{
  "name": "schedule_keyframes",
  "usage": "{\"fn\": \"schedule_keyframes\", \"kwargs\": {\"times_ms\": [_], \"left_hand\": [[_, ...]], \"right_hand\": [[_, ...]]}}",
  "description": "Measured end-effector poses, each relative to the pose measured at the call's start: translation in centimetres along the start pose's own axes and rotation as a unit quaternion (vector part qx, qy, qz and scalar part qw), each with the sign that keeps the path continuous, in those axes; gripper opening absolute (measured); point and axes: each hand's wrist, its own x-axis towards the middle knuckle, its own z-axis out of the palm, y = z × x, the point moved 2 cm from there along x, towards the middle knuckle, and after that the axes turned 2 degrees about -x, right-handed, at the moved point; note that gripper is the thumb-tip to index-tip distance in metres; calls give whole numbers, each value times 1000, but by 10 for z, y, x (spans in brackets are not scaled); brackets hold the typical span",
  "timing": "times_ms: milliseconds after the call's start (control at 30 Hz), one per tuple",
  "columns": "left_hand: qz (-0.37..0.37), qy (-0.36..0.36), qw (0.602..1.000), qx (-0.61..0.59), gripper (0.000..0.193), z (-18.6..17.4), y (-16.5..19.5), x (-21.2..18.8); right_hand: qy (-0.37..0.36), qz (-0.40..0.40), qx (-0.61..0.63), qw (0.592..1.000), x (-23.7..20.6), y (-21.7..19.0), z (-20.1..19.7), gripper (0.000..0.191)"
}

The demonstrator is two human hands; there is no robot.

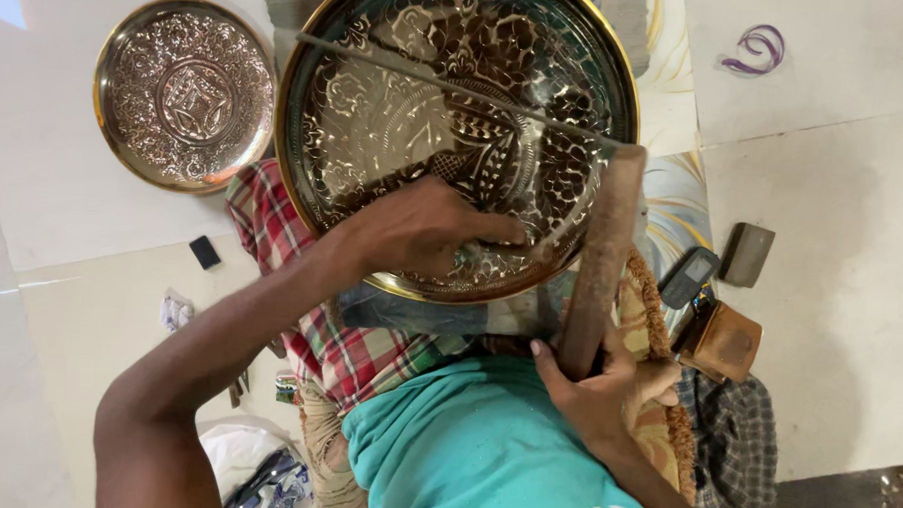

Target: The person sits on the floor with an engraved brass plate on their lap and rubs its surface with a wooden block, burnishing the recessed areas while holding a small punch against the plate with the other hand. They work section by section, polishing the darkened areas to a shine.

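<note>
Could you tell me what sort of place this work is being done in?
Probably a metal engraver's floor workshop. The left hand presses on a large engraved brass plate, the right hand holds a wooden mallet handle, and a finished engraved plate lies on the tiled floor.

Floor's pale cream tile, big slabs with thin grout lines, and a glossy patch on the left throws back some window-ish light. A couple of tiles near the top right carry a marbled swirl pattern in yellow and blue, and there's a purple squiggle mark on one far-right tile. A second engraved brass plate sits on the floor at the upper left. Small stuff lying about: a dark little block, a grey stone-like block, a brown pouch, checked cloth. Light is soft, even daylight.
</note>
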Motion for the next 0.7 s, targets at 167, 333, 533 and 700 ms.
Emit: {"fn": "schedule_keyframes", "kwargs": {"times_ms": [167, 333, 533, 700], "left_hand": [[82, 16, 996, -10, 74, -7, 0, -2], [58, 9, 998, -5, 74, -1, -2, 1], [93, 34, 995, -2, 73, -1, -3, -3], [85, 28, 996, -6, 73, -4, 1, -1]], "right_hand": [[24, -17, -16, 999, -2, 4, -1, 38], [91, -192, 19, 977, -2, -5, 4, 16], [60, -71, 68, 993, 14, -1, 7, 41], [37, -116, 35, 992, 16, -4, 10, 37]]}}
